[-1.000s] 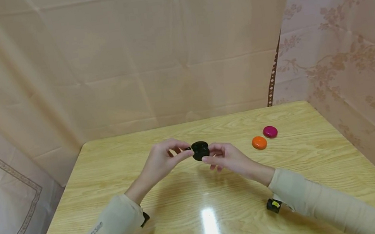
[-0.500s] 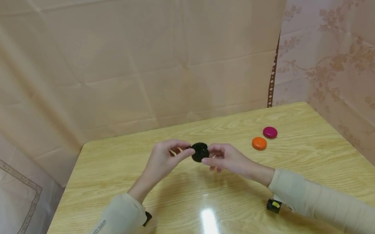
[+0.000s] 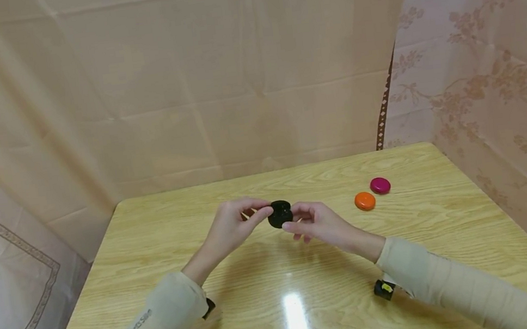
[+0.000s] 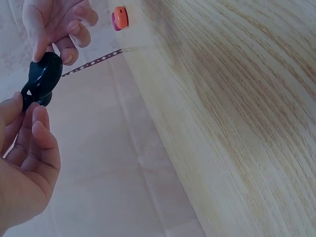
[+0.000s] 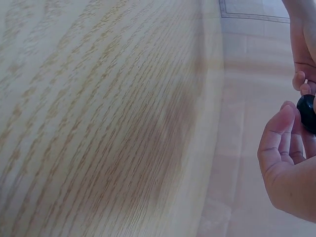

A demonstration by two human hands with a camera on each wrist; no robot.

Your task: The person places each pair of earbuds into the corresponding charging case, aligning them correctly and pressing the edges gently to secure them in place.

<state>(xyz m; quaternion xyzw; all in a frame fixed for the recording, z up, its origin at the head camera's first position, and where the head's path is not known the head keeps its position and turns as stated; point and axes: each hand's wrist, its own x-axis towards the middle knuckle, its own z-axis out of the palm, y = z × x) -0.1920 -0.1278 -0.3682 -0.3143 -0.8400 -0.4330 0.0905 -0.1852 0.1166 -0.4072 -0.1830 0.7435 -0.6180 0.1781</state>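
Observation:
A glossy black earbud case point(image 3: 280, 218), its rounded lid raised, is held up over the table between both hands. My right hand point(image 3: 319, 221) grips the case from its right side, thumb at the front and fingers behind. On the other side, my left hand point(image 3: 232, 225) pinches a small black earbud point(image 4: 27, 101) between thumb and fingertips, right at the case's edge. Most of that earbud is hidden by the fingers in the head view. The right wrist view catches only part of the case point(image 5: 307, 113), beside the curled right fingers.
An orange round case point(image 3: 364, 201) and a magenta round case point(image 3: 380, 186) lie close together on the wooden table point(image 3: 155, 243), to the right. Curtains point(image 3: 233, 80) hang behind the table's far edge and along both sides.
My left hand has moved slightly right, bringing the earbud from just beside the case to its edge. The case has shifted a little left and tilted; the right hand has hardly moved.

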